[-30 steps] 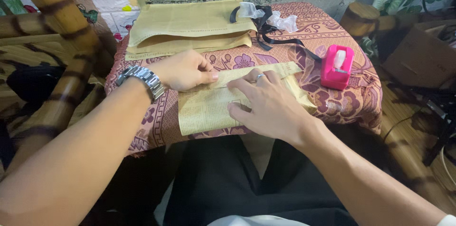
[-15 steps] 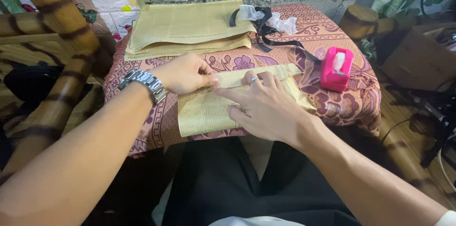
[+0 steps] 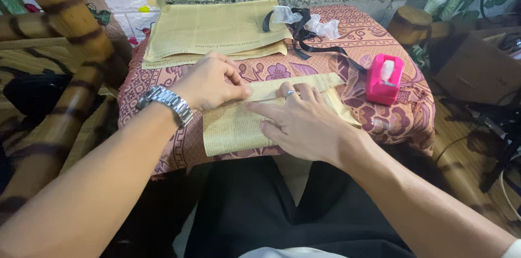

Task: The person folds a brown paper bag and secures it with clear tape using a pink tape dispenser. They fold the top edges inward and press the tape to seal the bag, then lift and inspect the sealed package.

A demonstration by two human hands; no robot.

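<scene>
Nearest, right hand (image 3: 304, 122) spread flat, fingers open, pressing the tan printed paper (image 3: 239, 128) onto the patterned cloth (image 3: 179, 138) to stop it sliding. Just beyond, left hand (image 3: 211, 81) pinching the paper's folded top edge, apparently holding the crease. Farther back, pink tape dispenser (image 3: 384, 78), stacked tan sheets (image 3: 217, 33), black ribbon (image 3: 312, 41), kept within reach.

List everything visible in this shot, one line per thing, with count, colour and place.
folded paper sheet: one, tan, near edge of the table, under both hands
paper stack: several sheets, tan, far left of the table
tablecloth: one, pink-maroon floral, covering the table
tape dispenser: one, pink, right side of the table
ribbon: one, black, trailing from the far side toward the dispenser
clear wrap: crumpled, translucent, far centre
cardboard box: one, brown, right of the table
bamboo posts: brown banded, left
wristwatch: one, silver, left wrist
left hand: fingers pinching the sheet's fold
right hand: flat on the sheet, ring on one finger
</scene>
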